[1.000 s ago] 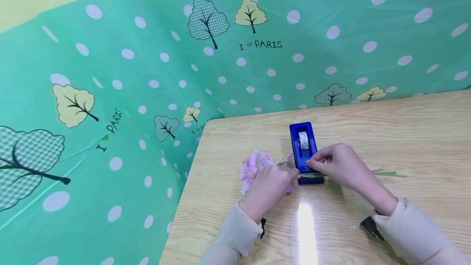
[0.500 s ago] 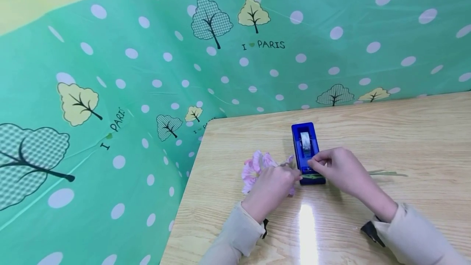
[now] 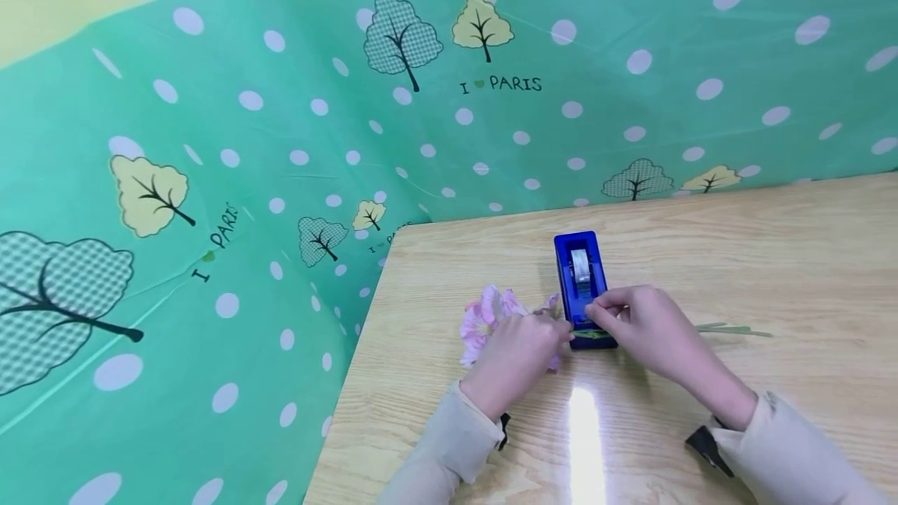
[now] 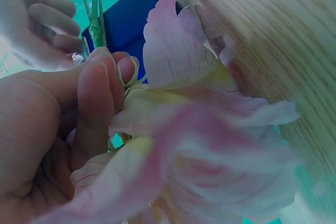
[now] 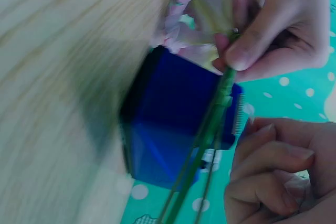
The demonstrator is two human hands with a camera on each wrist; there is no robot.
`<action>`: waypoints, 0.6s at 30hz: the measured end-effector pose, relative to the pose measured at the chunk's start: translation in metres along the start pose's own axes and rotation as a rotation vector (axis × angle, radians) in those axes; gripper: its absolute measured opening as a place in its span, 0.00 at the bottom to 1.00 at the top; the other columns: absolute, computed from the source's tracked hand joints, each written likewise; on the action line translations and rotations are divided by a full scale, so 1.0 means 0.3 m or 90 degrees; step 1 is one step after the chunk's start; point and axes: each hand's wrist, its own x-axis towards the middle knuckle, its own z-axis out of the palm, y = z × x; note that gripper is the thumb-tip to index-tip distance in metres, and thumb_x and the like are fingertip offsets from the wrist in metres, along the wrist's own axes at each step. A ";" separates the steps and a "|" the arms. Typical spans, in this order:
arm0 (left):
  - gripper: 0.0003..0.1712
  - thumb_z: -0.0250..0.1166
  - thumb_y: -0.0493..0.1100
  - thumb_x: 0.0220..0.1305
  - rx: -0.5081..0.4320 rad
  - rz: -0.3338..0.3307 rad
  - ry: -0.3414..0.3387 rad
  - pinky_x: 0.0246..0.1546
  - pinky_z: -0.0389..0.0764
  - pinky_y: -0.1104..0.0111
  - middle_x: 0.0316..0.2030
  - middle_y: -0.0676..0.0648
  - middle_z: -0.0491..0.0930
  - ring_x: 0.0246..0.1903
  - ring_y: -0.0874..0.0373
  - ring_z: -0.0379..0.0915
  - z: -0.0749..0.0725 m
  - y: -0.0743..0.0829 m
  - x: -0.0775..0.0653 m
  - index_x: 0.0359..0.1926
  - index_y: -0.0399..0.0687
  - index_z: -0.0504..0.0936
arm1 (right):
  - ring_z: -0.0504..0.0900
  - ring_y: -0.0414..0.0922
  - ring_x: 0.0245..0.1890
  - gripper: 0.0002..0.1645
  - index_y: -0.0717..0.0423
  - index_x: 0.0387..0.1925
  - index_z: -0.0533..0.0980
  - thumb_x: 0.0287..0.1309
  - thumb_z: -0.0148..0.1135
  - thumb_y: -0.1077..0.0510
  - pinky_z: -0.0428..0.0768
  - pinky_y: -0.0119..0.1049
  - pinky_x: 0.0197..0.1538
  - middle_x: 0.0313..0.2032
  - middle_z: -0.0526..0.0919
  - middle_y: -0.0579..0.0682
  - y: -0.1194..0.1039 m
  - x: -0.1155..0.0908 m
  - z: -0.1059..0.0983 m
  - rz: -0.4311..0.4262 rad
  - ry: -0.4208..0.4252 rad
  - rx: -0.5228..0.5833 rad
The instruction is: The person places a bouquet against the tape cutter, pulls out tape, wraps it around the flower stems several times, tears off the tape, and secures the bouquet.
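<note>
Pink artificial flowers (image 3: 480, 326) lie at the left, their green stems (image 5: 207, 135) running right across the front of a blue tape dispenser (image 3: 578, 304). My left hand (image 3: 519, 353) pinches the stems just below the blooms, thumb against fingertips, as the left wrist view shows. At the dispenser's toothed cutter (image 5: 240, 114), my right hand (image 3: 648, 326) has thumb and forefinger together. A clear, shiny bit of tape (image 4: 79, 56) shows at those fingertips in the left wrist view. The tape roll (image 3: 581, 265) sits in the dispenser. Petals hide part of the left hand's grip.
The wooden table (image 3: 786, 256) extends to the right, with the stem ends over it. Behind and to the left hangs a green dotted cloth (image 3: 295, 131) printed with trees. Glare (image 3: 585, 443) streaks the tabletop in front of the dispenser.
My right hand has dipped slightly toward me at the cutter, its fingertips still together. My left hand and the flowers stay nearly where they were; the view has shifted a little.
</note>
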 end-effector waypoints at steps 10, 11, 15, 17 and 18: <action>0.10 0.61 0.49 0.71 -0.003 -0.002 0.008 0.15 0.68 0.85 0.30 0.54 0.87 0.16 0.69 0.71 -0.007 0.002 0.001 0.38 0.54 0.87 | 0.74 0.41 0.24 0.17 0.62 0.42 0.84 0.69 0.59 0.52 0.73 0.33 0.24 0.38 0.86 0.54 0.003 -0.009 -0.025 0.059 -0.087 0.094; 0.09 0.61 0.49 0.71 -0.004 -0.002 0.009 0.16 0.69 0.85 0.29 0.55 0.87 0.16 0.69 0.71 -0.008 0.002 0.002 0.38 0.54 0.87 | 0.74 0.41 0.24 0.17 0.61 0.42 0.84 0.69 0.58 0.52 0.74 0.33 0.24 0.39 0.86 0.54 0.003 -0.010 -0.028 0.067 -0.099 0.106; 0.09 0.62 0.49 0.70 -0.003 -0.005 0.011 0.16 0.70 0.84 0.29 0.55 0.87 0.16 0.69 0.72 -0.011 0.002 0.002 0.39 0.55 0.87 | 0.66 0.39 0.16 0.17 0.59 0.43 0.84 0.70 0.57 0.51 0.68 0.33 0.18 0.28 0.80 0.51 0.004 -0.013 -0.032 0.098 -0.130 0.146; 0.09 0.62 0.49 0.70 -0.003 -0.008 0.009 0.16 0.69 0.84 0.30 0.55 0.87 0.16 0.69 0.71 -0.013 0.003 0.003 0.39 0.55 0.87 | 0.64 0.38 0.14 0.17 0.60 0.43 0.83 0.70 0.56 0.52 0.67 0.32 0.17 0.21 0.75 0.48 0.005 -0.015 -0.032 0.098 -0.133 0.151; 0.09 0.62 0.49 0.70 -0.002 -0.010 0.008 0.16 0.69 0.84 0.30 0.55 0.87 0.16 0.69 0.71 -0.014 0.004 0.003 0.40 0.56 0.87 | 0.63 0.38 0.13 0.17 0.61 0.43 0.83 0.70 0.56 0.52 0.65 0.32 0.16 0.18 0.71 0.47 0.006 -0.017 -0.033 0.099 -0.137 0.152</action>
